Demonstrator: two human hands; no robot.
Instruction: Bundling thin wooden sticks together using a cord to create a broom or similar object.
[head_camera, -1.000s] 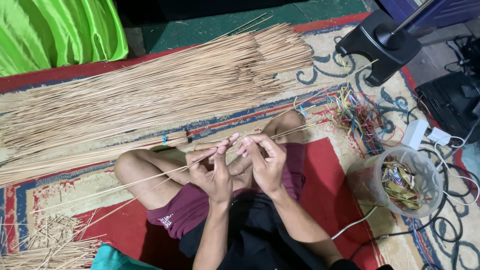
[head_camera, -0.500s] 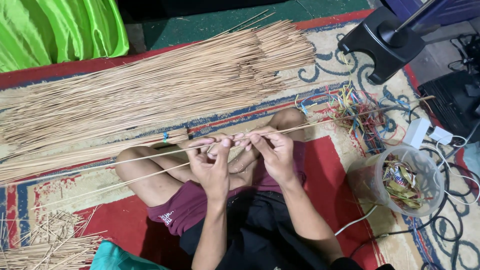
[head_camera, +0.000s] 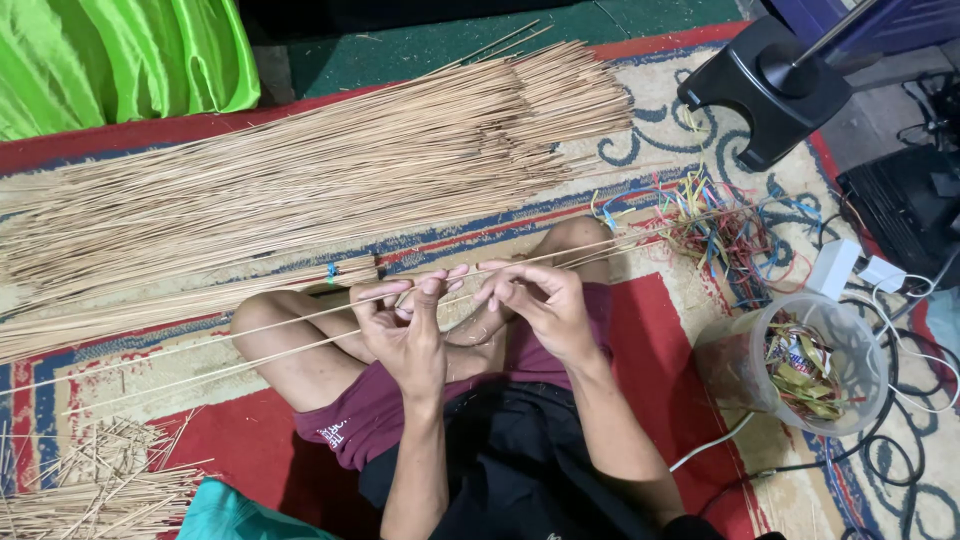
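The person sits cross-legged on the patterned rug (head_camera: 690, 330), and both hands meet just above the knees; the left hand (head_camera: 405, 325) pinches two thin sticks (head_camera: 250, 345) between thumb and fingertips, and the right hand (head_camera: 540, 300) closes its fingers on the same sticks a little further along. To do this well, I'd judge the pinch should stay light and the hands close together, so the sticks bend without snapping; they are pale, straw-coloured, very long and slender, running out past the left knee toward the rug's edge and past the right knee toward the tangle of coloured wires (head_camera: 730, 230). Beyond the knees lies the big pile of sticks (head_camera: 300, 190); a clear plastic tub (head_camera: 800, 365) of scraps stands beside the right thigh; short offcuts (head_camera: 90, 485) lie by the left leg.
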